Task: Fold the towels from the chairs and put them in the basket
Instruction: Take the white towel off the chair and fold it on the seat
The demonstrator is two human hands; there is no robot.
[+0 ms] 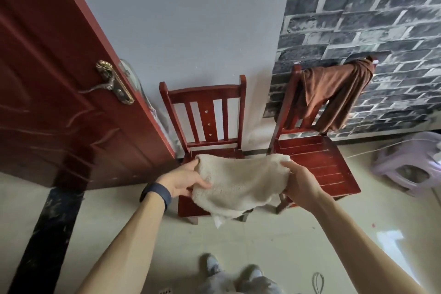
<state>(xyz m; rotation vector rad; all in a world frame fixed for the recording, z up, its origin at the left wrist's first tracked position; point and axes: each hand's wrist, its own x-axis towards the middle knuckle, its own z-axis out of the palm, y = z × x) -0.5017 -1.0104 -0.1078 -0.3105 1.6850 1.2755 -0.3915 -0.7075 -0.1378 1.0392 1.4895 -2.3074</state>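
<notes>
Two towels show from where I stand, and only one is in hand: a cream, fluffy terry towel (236, 181) hangs in the air between the person's hands, over the near part of the left red-brown slatted wooden chair (210, 112). The left hand (183, 178), with a dark band (156, 194) on its wrist, has fingers and thumb closed on the towel's left edge. The right hand (299, 182) grips the right edge, its fingers curled into the pile. The cloth sags in the middle and a loose corner droops lowest, so it looks light, limp and thick. I judge it unlikely to slip from the fingers, but it will slump wherever it is not held. The best hold, to my eye, is at two neighbouring corners, drawn gently apart so the edge runs straight before the halves are brought together. The second towel, a thin brown cloth (334, 93), is draped over the backrest of the right wooden chair (317, 157), far right against the grey brick-patterned wall (381, 19), bunched and hanging in long tails. It looks smoother and likely to slide off if tugged by one tail, so taking it at the top of the drape seems wiser. No basket is in sight. A pale purple plastic stool (410, 164) sits on the floor to the right of that chair.
</notes>
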